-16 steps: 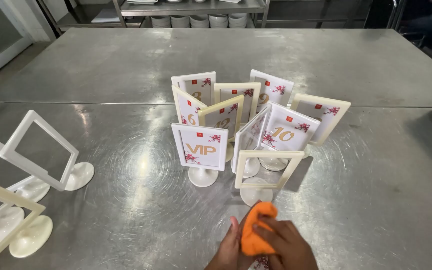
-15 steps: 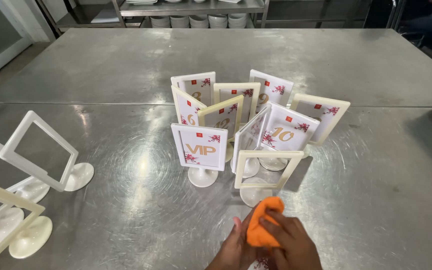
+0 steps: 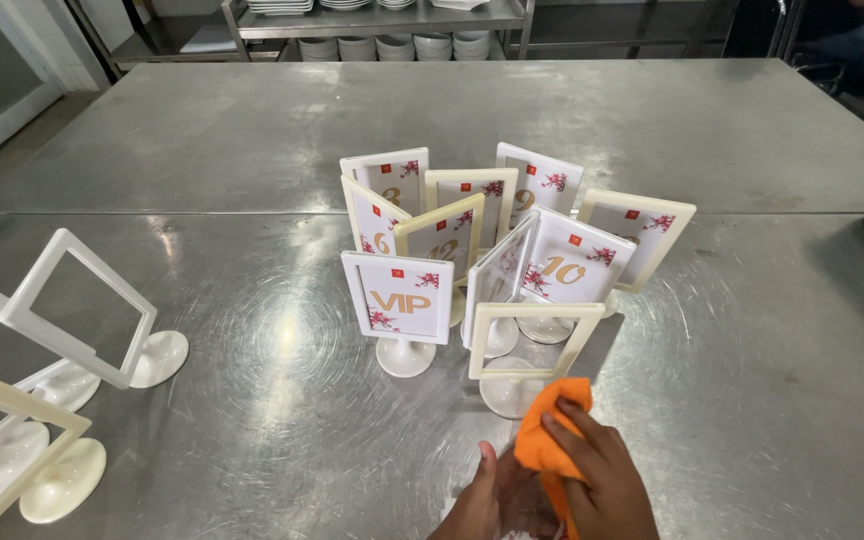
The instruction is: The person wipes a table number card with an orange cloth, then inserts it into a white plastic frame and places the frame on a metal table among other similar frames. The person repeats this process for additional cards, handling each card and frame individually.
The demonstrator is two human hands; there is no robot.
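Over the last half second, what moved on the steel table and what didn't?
The right hand with the crumpled orange cloth crept slightly right and up, toward the round base of the nearest cream empty frame stand. The left hand stayed low beside it. The cloth stayed gripped throughout. The cluster of card stands and the empty white frames at left did not move.

Lighting: bright, even, overhead.
Glare patches on steel table [image 3: 252,330]; soft shadows under stands; sharp focus, slight edge distortion.
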